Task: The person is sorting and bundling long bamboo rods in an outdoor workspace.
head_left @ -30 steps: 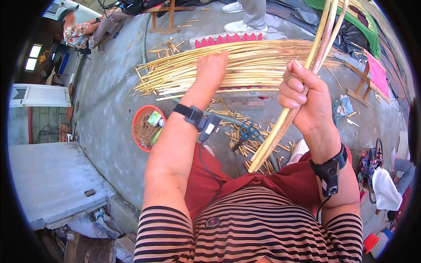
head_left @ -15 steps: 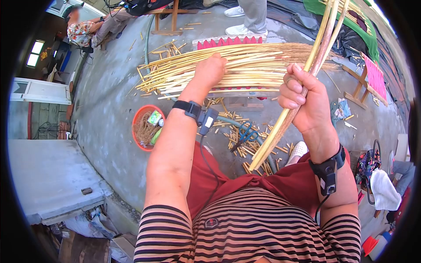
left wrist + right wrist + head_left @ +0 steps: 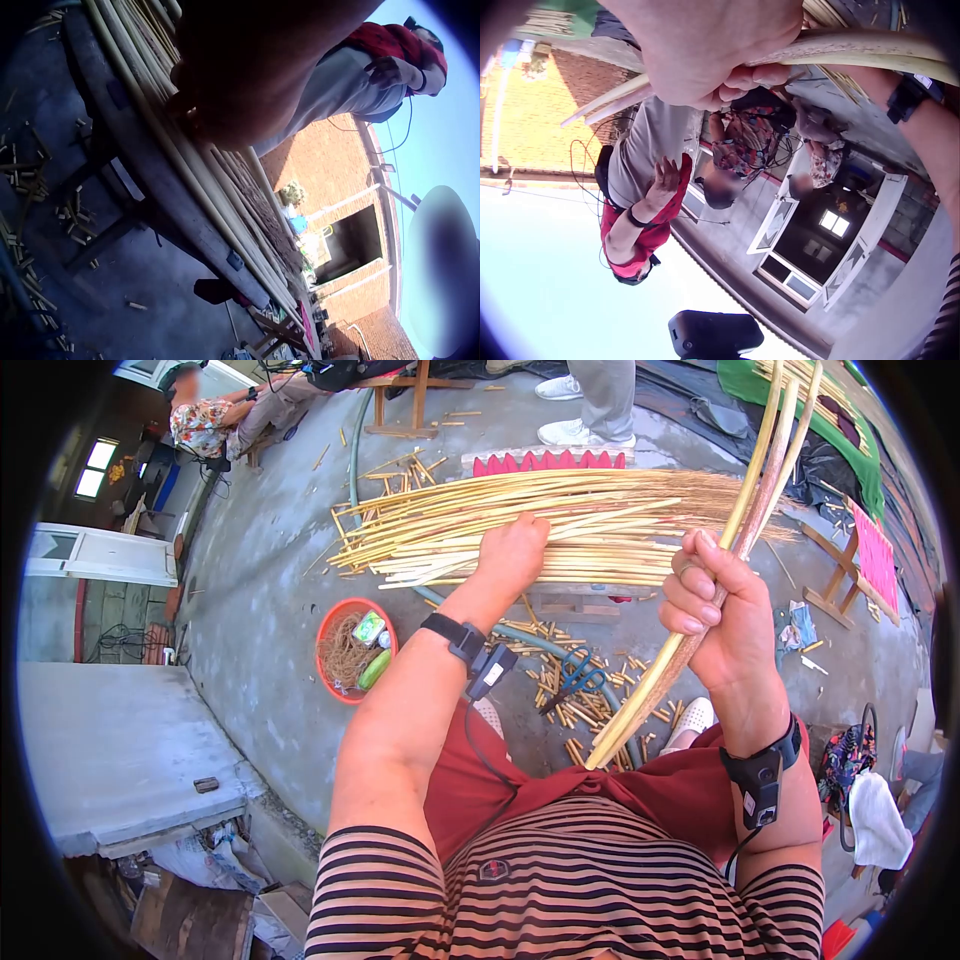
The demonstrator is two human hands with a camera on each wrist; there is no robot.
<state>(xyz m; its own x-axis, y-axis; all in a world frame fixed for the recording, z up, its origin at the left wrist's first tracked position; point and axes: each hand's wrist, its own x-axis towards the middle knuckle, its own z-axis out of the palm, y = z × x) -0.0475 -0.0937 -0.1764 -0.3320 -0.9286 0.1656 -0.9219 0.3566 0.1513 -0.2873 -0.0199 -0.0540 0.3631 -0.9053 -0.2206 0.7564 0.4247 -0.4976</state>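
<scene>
A wide layer of long yellow stalks (image 3: 420, 525) lies across a low bench, their brushy brown ends to the right. My left hand (image 3: 512, 552) is down on the middle of the layer, fingers bent among the stalks; whether it grips any is hidden. In the left wrist view the hand (image 3: 247, 75) is dark above the stalks (image 3: 202, 172). My right hand (image 3: 725, 605) grips several thick stalks (image 3: 655, 690) upright and slanted, right of the layer. The right wrist view shows the fingers of that hand (image 3: 712, 52) curled round the stalks (image 3: 840, 51).
An orange basket (image 3: 322, 650) with twine and packets stands on the floor at left. Blue-handled scissors (image 3: 580, 672) lie among cut stalk pieces (image 3: 560, 710) by my feet. A wooden stool with pink webbing (image 3: 876, 565) is at right. People are beyond the bench and at upper left.
The head view has shifted, so the scene sits lower and further right. My left hand stays on the layer, and my right hand keeps its grip on the thick stalks.
</scene>
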